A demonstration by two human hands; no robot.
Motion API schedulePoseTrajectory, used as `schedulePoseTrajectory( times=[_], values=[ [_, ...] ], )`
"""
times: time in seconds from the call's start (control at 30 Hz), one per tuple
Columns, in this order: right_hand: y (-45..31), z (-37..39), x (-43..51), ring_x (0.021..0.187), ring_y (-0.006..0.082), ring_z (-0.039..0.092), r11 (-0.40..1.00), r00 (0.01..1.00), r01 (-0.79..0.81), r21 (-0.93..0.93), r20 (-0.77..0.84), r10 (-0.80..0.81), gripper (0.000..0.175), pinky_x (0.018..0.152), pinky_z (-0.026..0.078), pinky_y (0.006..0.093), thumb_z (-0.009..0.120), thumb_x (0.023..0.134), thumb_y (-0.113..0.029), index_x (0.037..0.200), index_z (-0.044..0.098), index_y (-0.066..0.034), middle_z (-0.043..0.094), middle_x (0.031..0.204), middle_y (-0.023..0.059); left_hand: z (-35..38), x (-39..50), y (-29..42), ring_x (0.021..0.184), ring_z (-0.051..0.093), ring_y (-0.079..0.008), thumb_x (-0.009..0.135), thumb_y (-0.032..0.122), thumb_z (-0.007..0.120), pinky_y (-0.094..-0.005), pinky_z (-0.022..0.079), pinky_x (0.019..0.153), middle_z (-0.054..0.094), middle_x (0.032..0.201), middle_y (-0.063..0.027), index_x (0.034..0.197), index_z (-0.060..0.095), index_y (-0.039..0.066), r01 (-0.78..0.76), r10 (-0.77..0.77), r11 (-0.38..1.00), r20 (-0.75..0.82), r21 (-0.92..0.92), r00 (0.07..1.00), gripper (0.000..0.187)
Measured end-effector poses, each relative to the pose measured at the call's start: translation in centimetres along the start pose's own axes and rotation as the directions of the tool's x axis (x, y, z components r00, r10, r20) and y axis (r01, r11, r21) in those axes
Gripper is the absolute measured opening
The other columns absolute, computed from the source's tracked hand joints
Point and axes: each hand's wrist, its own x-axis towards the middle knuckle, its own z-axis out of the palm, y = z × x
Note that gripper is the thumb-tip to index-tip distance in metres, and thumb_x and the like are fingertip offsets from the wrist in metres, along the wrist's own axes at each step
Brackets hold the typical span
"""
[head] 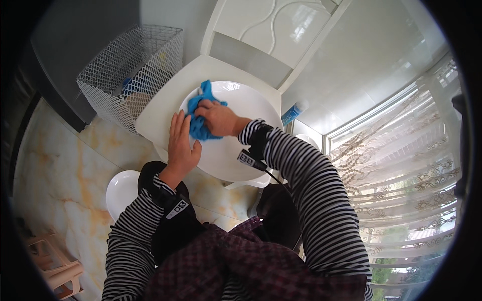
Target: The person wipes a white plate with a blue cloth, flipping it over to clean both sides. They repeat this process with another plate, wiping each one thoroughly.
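Note:
A large white round dish [241, 158] rests on a white plastic stool or chair seat [165, 109] in front of me. My right hand [220, 117] grips a crumpled blue cloth [197, 126] and presses it against the dish's left part. Part of the cloth sticks up past the dish's rim. My left hand [182, 145] lies flat at the dish's left edge, thumb apart from the fingers, holding nothing. The fingertips are beside the cloth.
A wire mesh basket [131, 79] stands at the upper left. Another white dish [122, 193] is on the marbled floor by my left leg. A blue and white container [293, 113] stands right of the seat. A pinkish plastic stool [56, 263] is at lower left, a sheer curtain [406, 180] at right.

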Motion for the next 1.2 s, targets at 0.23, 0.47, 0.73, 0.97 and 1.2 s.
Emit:
schedulePoseTrajectory(
  times=[0.23,0.47,0.73,0.97,1.2],
  values=[
    [6.1,-0.8,-0.4,0.104,0.0357,0.052,0.939,0.964,-0.259,-0.225,-0.004,0.265,0.044,0.087,0.047,0.0430,0.069,0.068,-0.010,0.112,0.062,-0.0141,0.056,0.116,0.0098,-0.4,0.0,0.6,0.139,0.021,-0.0472,0.072,0.001,0.055,-0.0501,0.024,0.112,0.031,0.147,-0.0253,0.135,0.040,-0.006,0.027,-0.027,1.000,0.018,0.014,0.999,0.065],
    [2.6,1.1,1.2,0.102,0.0334,0.051,0.968,0.959,0.231,-0.101,-0.143,-0.244,0.036,0.089,0.046,0.0392,0.066,0.069,-0.003,0.104,0.059,-0.0087,0.055,0.109,0.0109,-0.6,0.5,1.2,0.138,0.021,-0.0484,0.071,0.004,0.061,-0.0512,0.026,0.110,0.036,0.145,-0.0224,0.133,0.044,-0.003,-0.009,0.009,1.000,0.037,0.012,0.999,0.065],
    [7.9,-1.6,2.6,0.110,0.0321,0.050,0.926,0.983,-0.094,-0.366,-0.182,0.027,0.044,0.089,0.046,0.0398,0.066,0.071,-0.004,0.114,0.056,-0.0146,0.054,0.115,0.0091,-1.6,0.5,1.1,0.136,0.027,-0.0490,0.070,0.005,0.063,-0.0508,0.032,0.108,0.052,0.133,-0.0217,0.107,0.063,-0.006,-0.035,0.033,0.999,0.118,0.011,0.992,0.038],
    [12.0,-5.2,-6.3,0.111,0.0365,0.050,0.907,0.926,-0.376,-0.192,-0.104,0.362,0.050,0.092,0.048,0.0411,0.064,0.072,0.002,0.120,0.055,-0.0119,0.053,0.120,0.0121,-1.3,0.5,0.9,0.132,0.033,-0.0506,0.078,0.005,0.058,-0.0504,0.035,0.105,0.057,0.124,-0.0249,0.102,0.064,-0.008,-0.074,0.073,0.996,0.036,0.038,0.997,0.028],
    [8.6,-6.9,-12.1,0.105,0.0337,0.050,0.871,0.964,-0.260,-0.417,-0.058,0.260,0.037,0.087,0.049,0.0397,0.063,0.067,0.002,0.103,0.065,-0.0082,0.055,0.114,0.0098,-0.8,0.2,0.4,0.132,0.033,-0.0492,0.079,0.009,0.058,-0.0495,0.034,0.107,0.055,0.127,-0.0240,0.109,0.062,-0.007,-0.078,0.078,0.995,0.003,0.061,0.997,0.034]
  ],
)
